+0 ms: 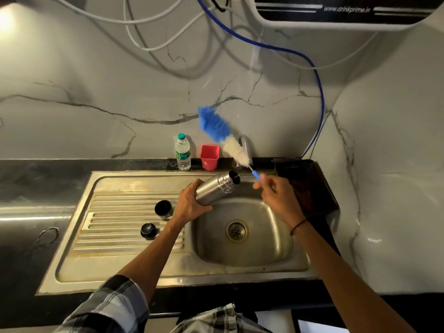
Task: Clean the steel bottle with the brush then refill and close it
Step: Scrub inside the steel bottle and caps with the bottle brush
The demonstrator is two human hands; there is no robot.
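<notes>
My left hand [192, 203] grips the steel bottle [217, 186] by its lower body and holds it tilted over the sink basin [271, 239], its open mouth pointing up and right. My right hand [278, 195] pinches the thin handle of the bottle brush [223, 135], whose blue and white bristles stand in the air above the bottle, outside its mouth, blurred. Two black bottle caps, one taller [163, 209] and one round [149, 230], lie on the ribbed drainboard left of the basin.
A steel tap [246, 146] stands behind the basin. A small plastic water bottle [183, 152] and a red cup [209, 156] sit on the back ledge. A dark board [310, 188] lies right of the sink. Cables and a blue tube hang under a wall-mounted water purifier [348, 13].
</notes>
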